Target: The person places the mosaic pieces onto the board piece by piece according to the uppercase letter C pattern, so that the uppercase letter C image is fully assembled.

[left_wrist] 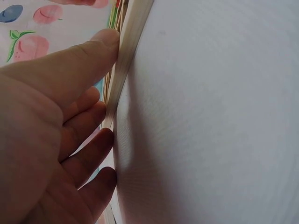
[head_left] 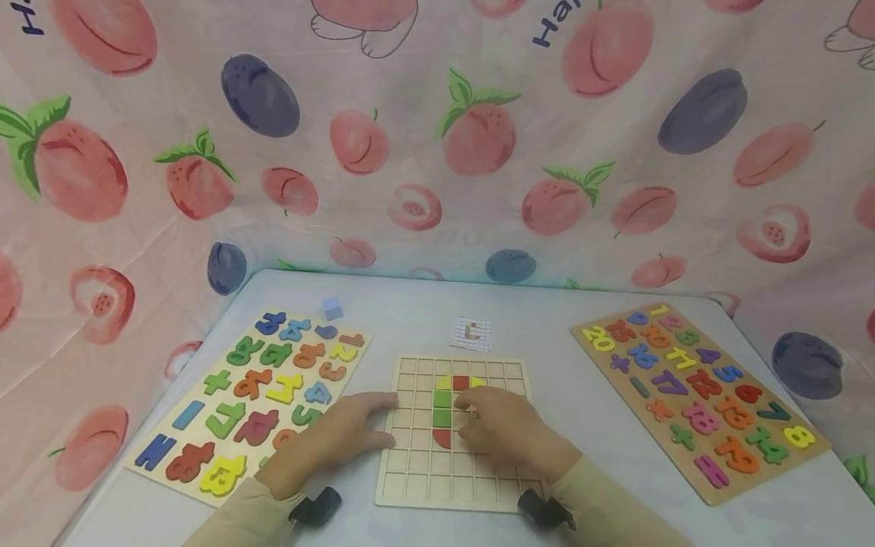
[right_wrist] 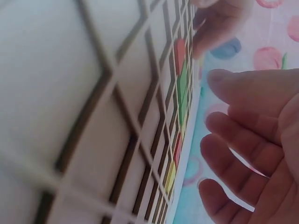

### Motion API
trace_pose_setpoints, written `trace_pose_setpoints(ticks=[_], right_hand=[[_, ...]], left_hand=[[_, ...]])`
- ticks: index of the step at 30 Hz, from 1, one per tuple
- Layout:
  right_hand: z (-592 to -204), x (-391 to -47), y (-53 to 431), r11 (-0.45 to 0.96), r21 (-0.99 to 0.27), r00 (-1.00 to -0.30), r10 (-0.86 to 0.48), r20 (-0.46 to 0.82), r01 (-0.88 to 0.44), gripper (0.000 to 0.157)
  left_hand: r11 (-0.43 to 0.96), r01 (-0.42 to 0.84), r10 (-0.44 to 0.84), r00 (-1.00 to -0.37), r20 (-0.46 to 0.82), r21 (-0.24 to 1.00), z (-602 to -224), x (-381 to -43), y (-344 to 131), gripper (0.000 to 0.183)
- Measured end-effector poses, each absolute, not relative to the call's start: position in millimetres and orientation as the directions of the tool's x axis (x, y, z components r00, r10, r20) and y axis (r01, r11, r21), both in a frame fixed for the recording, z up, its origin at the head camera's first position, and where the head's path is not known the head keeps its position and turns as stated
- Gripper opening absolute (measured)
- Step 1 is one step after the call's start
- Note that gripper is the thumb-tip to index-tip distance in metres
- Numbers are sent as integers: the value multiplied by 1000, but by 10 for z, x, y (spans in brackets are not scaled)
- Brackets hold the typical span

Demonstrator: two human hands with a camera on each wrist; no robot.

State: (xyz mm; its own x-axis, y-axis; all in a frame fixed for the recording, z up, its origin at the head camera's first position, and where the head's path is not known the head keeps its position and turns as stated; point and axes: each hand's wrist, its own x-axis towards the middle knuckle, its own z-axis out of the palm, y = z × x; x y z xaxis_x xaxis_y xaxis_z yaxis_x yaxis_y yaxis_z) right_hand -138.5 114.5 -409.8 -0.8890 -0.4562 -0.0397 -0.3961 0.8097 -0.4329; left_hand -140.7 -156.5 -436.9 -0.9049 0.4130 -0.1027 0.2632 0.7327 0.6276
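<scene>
A pale wooden grid board (head_left: 410,486) lies in front of me. Set in its cells are two green squares (head_left: 442,409), a red square (head_left: 461,383), a red rounded piece (head_left: 442,438) and yellow rounded pieces (head_left: 445,382). My left hand (head_left: 352,431) touches the board's left edge, its thumb and fingers relaxed against the side. Over the right part of the board is my right hand (head_left: 509,425), fingers loosely bent and spread. Nothing shows between them in the right wrist view, where the green pieces (right_wrist: 182,95) appear beyond the thumb. It partly covers the top-right yellow piece.
Behind the board lies a small printed pattern card (head_left: 472,333). A number puzzle board (head_left: 198,486) is at left, partly under my left forearm, and another number board (head_left: 711,486) at right. A light blue cube (head_left: 332,308) stands at back left. Patterned cloth hangs behind the table.
</scene>
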Motion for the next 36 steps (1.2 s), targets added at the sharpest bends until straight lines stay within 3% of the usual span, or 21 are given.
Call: trace_pose_setpoints(ticks=[13, 23, 36], right_hand=[[-4042, -1298, 1574, 866, -460, -958, -270, -96, -198, 40], [-4139, -1293, 1938, 913, -376, -972, -212, -104, -159, 42], [-4187, -1220, 2265, 924, -359, -972, -190, -140, -129, 43]], left_hand=[[727, 272, 418, -904, -93, 631, -4374, -1402, -1561, 55], [728, 259, 419, -901, -113, 635, -4392, -1398, -1566, 56], [732, 272, 414, -906, -91, 625, -4366, -1401, -1563, 56]])
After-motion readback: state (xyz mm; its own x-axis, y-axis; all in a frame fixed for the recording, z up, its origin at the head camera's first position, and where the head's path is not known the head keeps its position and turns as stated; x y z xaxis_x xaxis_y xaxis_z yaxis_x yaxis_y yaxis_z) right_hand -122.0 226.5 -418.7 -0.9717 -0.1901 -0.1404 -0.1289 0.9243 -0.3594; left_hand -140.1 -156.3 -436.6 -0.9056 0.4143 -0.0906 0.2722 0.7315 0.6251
